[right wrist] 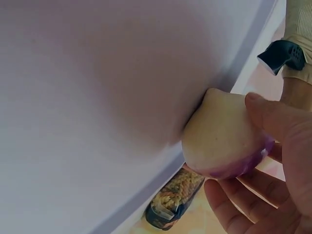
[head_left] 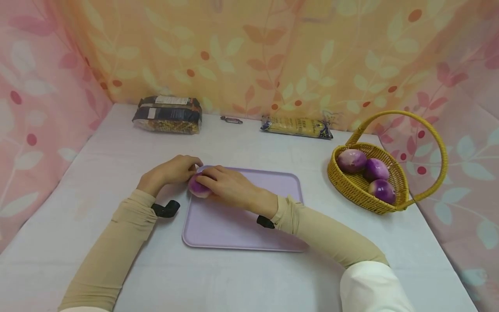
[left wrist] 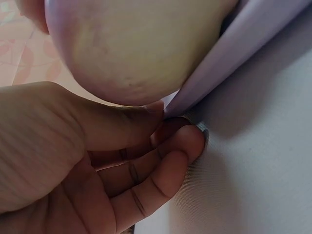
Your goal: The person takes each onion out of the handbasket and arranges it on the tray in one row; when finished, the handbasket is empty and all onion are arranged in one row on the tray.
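My right hand holds a purple and white turnip at the far left corner of a lilac tray. In the right wrist view, the thumb and fingers curl round the turnip, whose pale side faces the tray's surface close to its rim. My left hand is at that same corner. The left wrist view shows its thumb and fingertips pinching the tray rim, just beneath the turnip.
A yellow wicker basket with a tall handle stands at the right, holding three turnips. Along the back lie a bag of pasta, a small wrapped candy and a yellow packet. Patterned curtains enclose the white table.
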Tool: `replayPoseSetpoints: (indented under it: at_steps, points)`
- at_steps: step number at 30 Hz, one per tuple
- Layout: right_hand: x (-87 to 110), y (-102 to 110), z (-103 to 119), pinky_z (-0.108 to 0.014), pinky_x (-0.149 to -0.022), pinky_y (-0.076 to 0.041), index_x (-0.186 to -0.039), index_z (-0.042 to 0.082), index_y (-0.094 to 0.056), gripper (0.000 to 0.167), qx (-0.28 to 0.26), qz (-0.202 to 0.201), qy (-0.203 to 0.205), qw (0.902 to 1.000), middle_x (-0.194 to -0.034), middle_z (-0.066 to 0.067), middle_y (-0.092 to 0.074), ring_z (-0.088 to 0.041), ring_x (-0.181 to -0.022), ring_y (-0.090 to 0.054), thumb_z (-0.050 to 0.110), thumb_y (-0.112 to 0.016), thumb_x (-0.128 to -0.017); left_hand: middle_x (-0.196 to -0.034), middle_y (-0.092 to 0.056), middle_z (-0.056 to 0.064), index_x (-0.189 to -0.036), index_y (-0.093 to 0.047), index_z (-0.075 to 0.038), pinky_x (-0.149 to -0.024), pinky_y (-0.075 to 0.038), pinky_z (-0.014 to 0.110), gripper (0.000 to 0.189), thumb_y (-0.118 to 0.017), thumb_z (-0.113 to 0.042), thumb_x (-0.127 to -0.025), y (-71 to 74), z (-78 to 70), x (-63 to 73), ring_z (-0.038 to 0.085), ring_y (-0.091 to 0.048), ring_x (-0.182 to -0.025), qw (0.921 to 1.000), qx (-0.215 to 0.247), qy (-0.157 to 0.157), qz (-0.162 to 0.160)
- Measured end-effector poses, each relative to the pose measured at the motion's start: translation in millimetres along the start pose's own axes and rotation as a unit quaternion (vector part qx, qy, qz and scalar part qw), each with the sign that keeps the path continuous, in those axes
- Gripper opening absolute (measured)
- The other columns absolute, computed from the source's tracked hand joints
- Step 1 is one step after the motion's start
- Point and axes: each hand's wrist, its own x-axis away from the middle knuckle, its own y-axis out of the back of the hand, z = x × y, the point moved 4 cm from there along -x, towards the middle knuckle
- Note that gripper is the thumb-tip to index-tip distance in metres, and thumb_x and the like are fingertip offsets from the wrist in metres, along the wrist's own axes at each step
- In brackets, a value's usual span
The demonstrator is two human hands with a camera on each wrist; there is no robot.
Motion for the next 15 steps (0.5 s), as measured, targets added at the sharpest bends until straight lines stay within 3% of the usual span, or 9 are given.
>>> replayPoseSetpoints:
  at_steps: [4,9,12,15]
  points:
    - [7.8,5.6,-7.6,-0.036,-0.100,-0.049,-0.136,0.013,-0.055,0.056,-0.022,0.026,-0.031,0.9989,-0.132,-0.008,-0.059,-0.023,-0.121,-0.057,0.031,-0.074,-0.086,-0.097,-0.070,0.016,-0.120,-0.061,0.005,-0.081,-0.051,0.042,0.029,-0.053,-0.002,-0.093,-1.7,0.4,0.9,0.023,-0.062,-0.086,0.9999,0.009,0.005,0.004]
    - [38.7,27.0,-45.5,-0.044,-0.101,-0.048,-0.137,0.013,-0.054,0.054,-0.029,0.032,-0.130,0.9905,-0.136,-0.014,-0.058,-0.029,-0.125,-0.055,0.037,-0.068,-0.090,-0.100,-0.068,0.019,-0.124,-0.059,0.005,-0.081,-0.051,0.040,0.033,-0.049,-0.001,-0.093,-1.5,-0.1,0.7,0.024,-0.060,-0.086,0.9999,0.009,0.013,0.006]
    - [68.5,47.3,-81.9,-0.048,-0.104,-0.046,-0.134,0.010,-0.056,0.048,-0.023,0.016,-0.207,0.9780,-0.136,-0.016,-0.057,-0.032,-0.126,-0.054,0.034,-0.064,-0.093,-0.104,-0.067,0.020,-0.126,-0.058,0.005,-0.082,-0.049,0.040,0.035,-0.047,-0.002,-0.094,-0.8,0.5,0.8,0.024,-0.058,-0.088,0.9997,0.008,0.023,0.009]
    - [107.7,71.3,-123.5,-0.053,-0.104,-0.043,-0.133,0.007,-0.057,0.045,-0.010,0.003,-0.295,0.9554,-0.136,-0.019,-0.057,-0.038,-0.125,-0.053,0.030,-0.062,-0.094,-0.107,-0.066,0.021,-0.127,-0.058,0.005,-0.084,-0.049,0.041,0.035,-0.047,-0.002,-0.094,-0.2,1.3,1.3,0.025,-0.058,-0.091,0.9994,0.009,0.032,0.012]
